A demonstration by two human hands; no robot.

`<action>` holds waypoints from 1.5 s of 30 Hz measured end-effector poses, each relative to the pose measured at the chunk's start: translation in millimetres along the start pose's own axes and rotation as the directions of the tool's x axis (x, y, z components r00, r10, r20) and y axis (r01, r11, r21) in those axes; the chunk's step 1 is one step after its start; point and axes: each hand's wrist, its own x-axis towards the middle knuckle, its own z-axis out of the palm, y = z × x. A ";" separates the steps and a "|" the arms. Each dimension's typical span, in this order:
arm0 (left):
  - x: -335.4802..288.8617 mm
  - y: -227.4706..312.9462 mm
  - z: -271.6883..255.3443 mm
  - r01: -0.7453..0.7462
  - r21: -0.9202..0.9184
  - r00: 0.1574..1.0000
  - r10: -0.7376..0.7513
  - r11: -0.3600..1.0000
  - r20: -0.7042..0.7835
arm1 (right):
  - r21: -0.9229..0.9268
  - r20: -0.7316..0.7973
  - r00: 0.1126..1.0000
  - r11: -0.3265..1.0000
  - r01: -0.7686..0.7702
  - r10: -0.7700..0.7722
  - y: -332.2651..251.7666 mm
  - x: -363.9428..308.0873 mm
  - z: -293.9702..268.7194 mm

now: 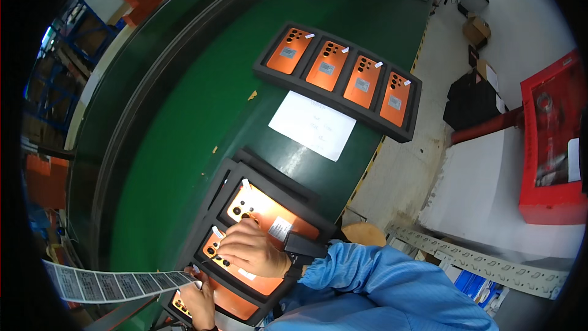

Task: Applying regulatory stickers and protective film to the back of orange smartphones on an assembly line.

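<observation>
A long strip of grey-and-white labels (122,284) runs in from the left, and my left hand (197,303) grips its end over the near tray's lower left. My right hand (254,248) is closed, fingers bent down and bunched at the camera end of an orange phone (264,281) in the black foam tray (306,207). Whatever those fingertips may hold is hidden. Above the hand lies another orange phone (288,214) with a white label and a small tab. More orange phones, one partly under my left hand, fill the slots toward the lower left.
Farther up the green work surface (177,110) is a second foam tray (401,129) with several orange phones, each labelled. A white paper sheet (312,124) lies between the trays. To the right stand a red cabinet (554,141), a black bag (471,98) and a perforated metal rail (478,260).
</observation>
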 end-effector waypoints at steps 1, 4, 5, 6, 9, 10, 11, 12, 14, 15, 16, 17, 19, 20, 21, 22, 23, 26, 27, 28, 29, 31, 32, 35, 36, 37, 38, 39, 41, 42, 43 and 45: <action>2.0 2.1 -2.0 0.031 0.045 0.999 -0.032 0.998 0.021 | 0.016 0.017 1.000 1.000 -0.003 0.003 0.1 0.2 -0.3; 6.1 -6.4 2.5 0.010 0.146 1.000 -0.010 0.989 0.000 | 0.035 0.004 1.000 0.999 -0.009 0.009 2.9 -1.7 -1.0; 8.0 -6.6 1.1 0.001 0.208 1.000 0.001 0.978 -0.007 | 0.045 0.008 1.000 0.999 -0.021 0.020 3.9 -2.3 0.0; 6.6 -3.4 -0.4 0.047 0.171 0.999 -0.051 0.984 0.017 | 0.048 0.004 1.000 0.999 -0.023 0.023 3.0 -2.0 0.3; -8.2 -5.5 8.7 -0.086 0.341 0.992 0.114 0.936 -0.062 | 0.077 -0.007 1.000 0.997 -0.003 0.003 0.6 -0.5 3.2; -10.2 -11.3 10.2 -0.003 0.261 1.000 0.005 0.965 -0.010 | 0.075 -0.014 1.000 0.997 0.004 -0.003 -0.2 -0.3 4.8; -11.6 -16.8 9.7 0.005 0.269 1.000 -0.002 0.963 -0.012 | 0.078 -0.021 1.000 0.997 0.011 -0.009 -1.3 0.0 7.3; -13.0 -11.6 4.9 0.020 0.185 0.999 -0.014 0.983 -0.030 | 0.100 0.009 1.000 0.995 -0.001 0.000 -3.7 0.2 8.2; -13.2 -22.6 7.9 0.020 0.121 0.997 -0.010 0.993 -0.081 | 0.105 0.050 0.999 0.994 -0.001 -0.004 -1.0 3.4 -1.4; -9.0 -23.4 11.5 -0.001 0.141 0.988 0.022 0.990 -0.151 | 0.066 0.005 1.000 0.998 0.020 -0.020 4.4 -0.3 1.5; -0.3 -19.0 9.2 -0.081 0.146 0.984 0.102 0.986 -0.144 | 0.085 0.042 0.998 0.995 -0.056 0.053 7.8 1.2 -2.7; 4.7 -19.5 10.7 -0.110 0.147 0.975 0.135 0.983 -0.178 | 0.062 0.032 0.996 0.994 -0.086 0.084 10.5 0.8 -4.8; 9.4 -8.6 -3.7 0.058 -0.163 0.991 -0.077 0.985 -0.112 | 0.025 0.055 0.993 0.994 -0.104 0.103 15.4 3.9 -7.5; 13.0 13.6 -23.3 0.237 -0.221 0.971 -0.233 0.946 0.045 | 0.018 0.046 0.992 0.993 -0.116 0.115 16.7 4.0 -7.0; 9.7 16.1 -32.3 0.259 -0.237 0.966 -0.250 0.936 0.068 | 0.026 0.057 0.991 0.992 -0.123 0.122 15.6 5.8 -6.7; 5.6 4.0 -34.5 0.165 -0.220 0.986 -0.162 0.962 0.031 | 0.037 0.062 0.991 0.992 -0.124 0.122 14.6 6.1 -3.8; 7.1 -0.6 -35.6 0.058 -0.205 0.998 -0.059 0.977 0.003 | 0.032 0.063 0.991 0.992 -0.124 0.122 15.8 5.6 -3.2; 4.7 -3.8 -39.6 0.108 -0.274 0.994 -0.106 0.956 0.020 | 0.036 0.080 0.984 0.986 -0.161 0.157 16.1 3.0 -0.8; 6.2 -7.2 -38.9 0.107 -0.289 0.994 -0.096 0.951 0.053 | 0.026 0.082 0.985 0.987 -0.157 0.155 16.0 3.3 -0.3; 7.6 -2.0 -42.5 0.125 -0.298 0.991 -0.105 0.946 0.081 | 0.021 0.097 0.984 0.988 -0.152 0.149 16.1 2.9 0.8; 8.9 -5.9 -40.5 0.130 -0.312 0.991 -0.111 0.941 0.076 | 0.012 0.086 0.986 0.989 -0.146 0.145 16.6 2.1 1.6; 10.6 -14.6 -37.0 0.015 -0.286 0.998 0.001 0.958 0.055 | -0.001 0.088 0.987 0.991 -0.134 0.134 15.1 2.1 3.4; 10.3 -13.6 -36.1 0.068 -0.349 0.997 -0.048 0.935 0.065 | -0.005 0.083 0.985 0.988 -0.154 0.154 14.2 2.0 3.7; 8.2 -22.2 -26.9 -0.015 -0.373 0.999 0.001 0.928 -0.037 | -0.027 0.096 0.981 0.985 -0.168 0.170 14.2 0.3 4.7; 9.1 -14.5 -30.2 0.115 -0.478 0.993 -0.114 0.871 0.032 | -0.044 0.096 0.981 0.985 -0.165 0.169 13.8 1.3 3.5; 9.5 -14.4 -28.2 0.114 -0.488 0.993 -0.116 0.865 0.026 | -0.061 0.097 0.981 0.985 -0.163 0.168 13.2 2.2 2.8; 9.7 -15.5 -26.1 0.122 -0.511 0.991 -0.130 0.851 0.019 | -0.068 0.098 0.981 0.984 -0.164 0.170 12.6 2.8 2.6; 9.2 -16.3 -24.6 0.133 -0.531 0.989 -0.150 0.837 0.010 | -0.067 0.108 0.981 0.985 -0.157 0.163 12.5 2.9 2.7; 9.8 -14.2 -27.4 0.152 -0.539 0.986 -0.168 0.828 0.020 | -0.098 0.117 0.979 0.983 -0.157 0.168 11.8 3.4 2.3; 10.1 -15.0 -27.6 0.158 -0.527 0.985 -0.167 0.835 0.031 | -0.102 0.121 0.978 0.982 -0.158 0.169 10.9 3.6 2.0; 10.3 -16.3 -27.9 0.164 -0.514 0.985 -0.166 0.842 0.043 | -0.100 0.130 0.978 0.983 -0.151 0.163 10.1 4.0 2.2; 11.3 -16.4 -30.3 0.143 -0.517 0.988 -0.152 0.844 0.024 | -0.126 0.129 0.977 0.980 -0.151 0.168 9.3 4.4 2.2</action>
